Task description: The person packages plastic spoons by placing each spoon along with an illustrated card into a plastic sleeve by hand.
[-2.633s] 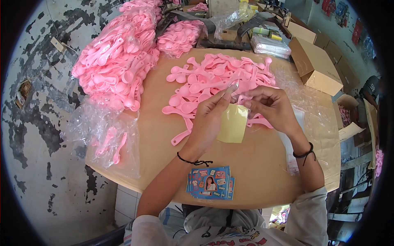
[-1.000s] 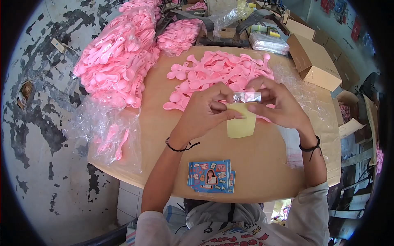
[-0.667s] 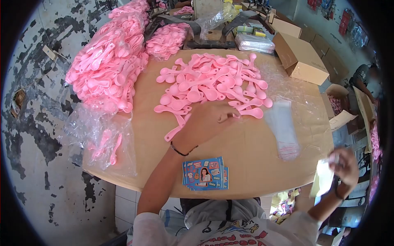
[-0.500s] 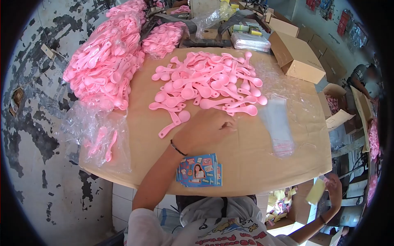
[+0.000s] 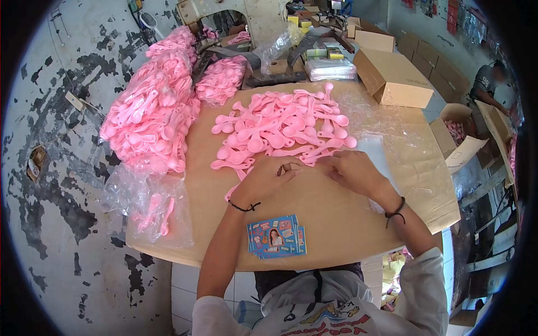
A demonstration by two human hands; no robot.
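My left hand [image 5: 268,178] is over the brown table at the near edge of a pile of pink measuring spoons [image 5: 280,120]. Its fingers are curled in, and whatever they may hold is hidden. Across from it, my right hand [image 5: 358,175] is at the pile's near right edge, fingers apart and pointing toward the left hand, with nothing visible in them. One pink spoon lies partly behind my left wrist. Below the hands sits a small stack of blue printed cards [image 5: 276,237]. Clear plastic sleeves [image 5: 372,147] lie partly under my right forearm.
A tall mound of bagged pink spoons [image 5: 148,106] stands at the left, with a clear bag holding a few spoons [image 5: 162,213] before it. A cardboard box [image 5: 392,78] sits at the back right. Another person [image 5: 486,89] is at the far right.
My right hand has come from beside the table at lower right, where it held a pale yellow packet, to the spoon pile; the packet is no longer seen in it. My left hand stays near the pile.
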